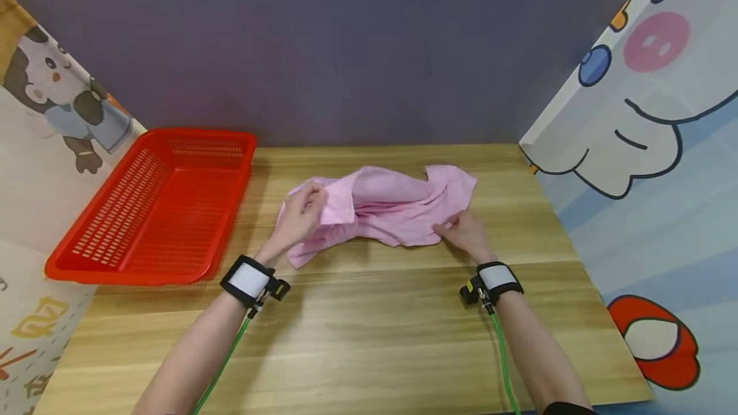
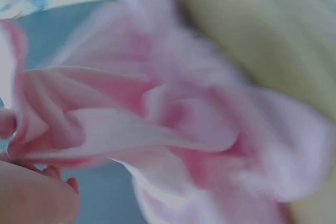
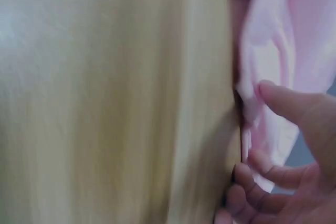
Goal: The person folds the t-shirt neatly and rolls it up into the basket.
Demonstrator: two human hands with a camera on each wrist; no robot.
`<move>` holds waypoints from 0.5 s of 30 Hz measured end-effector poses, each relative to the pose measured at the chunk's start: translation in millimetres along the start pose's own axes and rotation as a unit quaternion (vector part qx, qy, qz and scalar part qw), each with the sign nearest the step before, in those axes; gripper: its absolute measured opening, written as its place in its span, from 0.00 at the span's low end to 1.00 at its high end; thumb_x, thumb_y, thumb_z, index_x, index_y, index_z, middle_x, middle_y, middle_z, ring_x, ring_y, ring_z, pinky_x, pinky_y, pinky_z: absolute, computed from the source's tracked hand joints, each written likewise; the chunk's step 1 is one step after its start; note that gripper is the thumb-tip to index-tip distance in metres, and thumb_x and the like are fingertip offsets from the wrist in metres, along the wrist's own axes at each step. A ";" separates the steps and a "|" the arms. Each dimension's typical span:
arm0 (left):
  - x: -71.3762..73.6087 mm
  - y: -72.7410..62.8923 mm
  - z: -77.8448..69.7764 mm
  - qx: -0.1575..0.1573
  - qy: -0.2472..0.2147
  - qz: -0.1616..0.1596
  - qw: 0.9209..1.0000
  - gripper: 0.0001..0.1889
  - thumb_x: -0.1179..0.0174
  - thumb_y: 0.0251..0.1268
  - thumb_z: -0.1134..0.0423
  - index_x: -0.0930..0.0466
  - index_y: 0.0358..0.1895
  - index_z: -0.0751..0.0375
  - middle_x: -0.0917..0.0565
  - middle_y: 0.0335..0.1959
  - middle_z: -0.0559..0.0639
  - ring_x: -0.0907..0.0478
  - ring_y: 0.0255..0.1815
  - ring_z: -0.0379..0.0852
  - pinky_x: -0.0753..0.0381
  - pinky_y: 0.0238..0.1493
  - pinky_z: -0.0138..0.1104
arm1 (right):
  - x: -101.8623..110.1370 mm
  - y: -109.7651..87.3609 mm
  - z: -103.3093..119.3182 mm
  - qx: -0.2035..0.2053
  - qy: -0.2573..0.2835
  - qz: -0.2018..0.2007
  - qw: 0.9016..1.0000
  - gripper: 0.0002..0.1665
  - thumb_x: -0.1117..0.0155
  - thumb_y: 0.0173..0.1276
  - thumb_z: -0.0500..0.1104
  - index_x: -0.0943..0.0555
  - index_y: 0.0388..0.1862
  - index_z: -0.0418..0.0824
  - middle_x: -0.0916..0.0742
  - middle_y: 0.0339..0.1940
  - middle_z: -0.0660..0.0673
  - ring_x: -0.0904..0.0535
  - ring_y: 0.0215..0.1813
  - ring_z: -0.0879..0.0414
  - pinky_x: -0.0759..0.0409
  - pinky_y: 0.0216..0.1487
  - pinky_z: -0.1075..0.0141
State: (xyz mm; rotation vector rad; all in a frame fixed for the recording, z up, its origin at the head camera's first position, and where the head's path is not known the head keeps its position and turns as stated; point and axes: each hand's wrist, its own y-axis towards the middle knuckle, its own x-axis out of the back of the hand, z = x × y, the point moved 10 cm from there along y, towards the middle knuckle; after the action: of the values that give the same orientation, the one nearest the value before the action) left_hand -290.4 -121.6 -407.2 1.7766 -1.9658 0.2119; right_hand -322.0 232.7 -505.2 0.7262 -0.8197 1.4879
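A crumpled pink cloth [image 1: 392,203] stretches across the middle of the wooden table in loose folds. At its left end, my left hand [image 1: 301,215] pinches a raised part, and a lighter flap hangs beside the fingers. The left wrist view shows the cloth [image 2: 121,129] spreading in folds from between thumb and fingers. My right hand [image 1: 466,233] is at the cloth's near right edge. In the right wrist view, the thumb of that hand [image 3: 315,145] lies against the cloth [image 3: 270,51], apart from the bent fingers low at the edge.
A red plastic basket [image 1: 216,261] with slotted sides stands on the left of the table [image 1: 375,338]. A dark panel [image 1: 369,50] rises behind the table, and cartoon-printed panels [image 1: 651,133] flank it. Green cables [image 1: 500,351] run from both wrist cameras.
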 end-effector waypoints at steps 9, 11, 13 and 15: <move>36.7 6.4 -4.2 0.065 -0.137 -0.005 0.988 0.18 0.47 0.76 0.64 0.30 0.62 0.69 0.15 0.34 0.43 0.20 0.29 0.32 0.22 0.32 0.26 | -0.2 -2.6 4.6 0.010 0.086 -0.009 0.996 0.07 0.37 0.61 0.37 0.24 0.27 0.34 0.25 0.18 0.52 0.30 0.23 0.61 0.33 0.25 0.70; 37.9 3.2 -3.3 0.054 -0.067 0.030 0.996 0.24 0.36 0.69 0.60 0.29 0.65 0.63 0.13 0.40 0.54 0.17 0.33 0.39 0.20 0.34 0.31 | 13.5 -1.4 -4.3 -0.010 0.195 -0.042 0.980 0.03 0.41 0.62 0.31 0.26 0.31 0.32 0.25 0.19 0.56 0.30 0.22 0.65 0.31 0.24 0.73; 37.1 -0.9 -5.5 0.018 0.036 0.069 0.997 0.32 0.28 0.58 0.58 0.27 0.66 0.60 0.14 0.49 0.62 0.17 0.40 0.46 0.19 0.40 0.37 | 29.5 -1.7 -14.5 -0.032 0.312 -0.078 0.946 0.03 0.43 0.64 0.29 0.27 0.35 0.33 0.23 0.21 0.58 0.28 0.23 0.68 0.28 0.24 0.75; 37.3 -5.4 -5.5 -0.016 0.130 0.089 0.987 0.35 0.24 0.51 0.58 0.25 0.65 0.59 0.16 0.55 0.62 0.18 0.47 0.52 0.21 0.46 0.42 | 43.1 -2.4 -24.1 -0.054 0.431 -0.105 0.895 0.06 0.43 0.67 0.27 0.28 0.37 0.35 0.20 0.25 0.59 0.25 0.27 0.68 0.25 0.28 0.76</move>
State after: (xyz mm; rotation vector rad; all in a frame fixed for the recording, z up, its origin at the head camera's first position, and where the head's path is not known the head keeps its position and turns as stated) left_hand -285.5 -153.5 -386.9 1.4710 -1.9243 0.4451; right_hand -322.3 276.6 -482.6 0.0188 -0.1271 1.3577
